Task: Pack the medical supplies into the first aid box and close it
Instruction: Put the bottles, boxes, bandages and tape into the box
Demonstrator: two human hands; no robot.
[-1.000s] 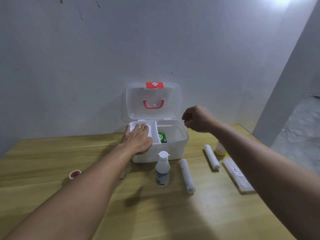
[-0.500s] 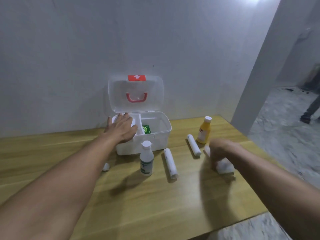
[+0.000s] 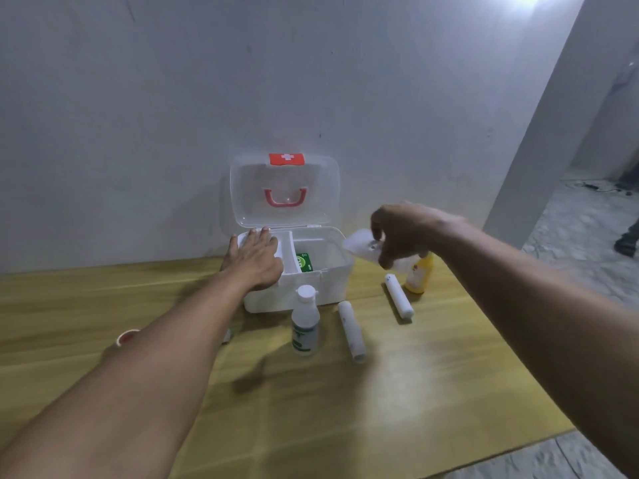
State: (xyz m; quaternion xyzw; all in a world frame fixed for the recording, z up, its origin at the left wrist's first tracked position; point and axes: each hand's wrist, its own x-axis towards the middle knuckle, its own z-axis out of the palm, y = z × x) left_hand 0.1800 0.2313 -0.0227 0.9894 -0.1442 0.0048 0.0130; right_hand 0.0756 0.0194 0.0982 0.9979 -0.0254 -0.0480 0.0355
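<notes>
The white first aid box (image 3: 332, 285) stands open at the back of the wooden table, its clear lid (image 3: 311, 178) upright against the wall. A green packet (image 3: 303, 262) lies inside. My left hand (image 3: 254, 259) rests flat on the box's left inner tray, fingers spread. My right hand (image 3: 403, 233) hovers just right of the box, gripping a flat white case (image 3: 359, 245) above the table. In front of the box stand a white bottle (image 3: 305, 321) and lie two white rolls (image 3: 352, 330) (image 3: 399, 295). An orange bottle (image 3: 420, 276) stands partly behind my right hand.
A small red-and-white round item (image 3: 127, 337) lies left of my forearm, and a small white piece (image 3: 226, 337) peeks out beside it. The table's right edge (image 3: 539, 371) drops to a grey floor. A wall corner (image 3: 539, 133) rises at the right.
My right hand picked the flat white case up off the table at the right and carried it up toward the box. My left hand stayed on the box's tray.
</notes>
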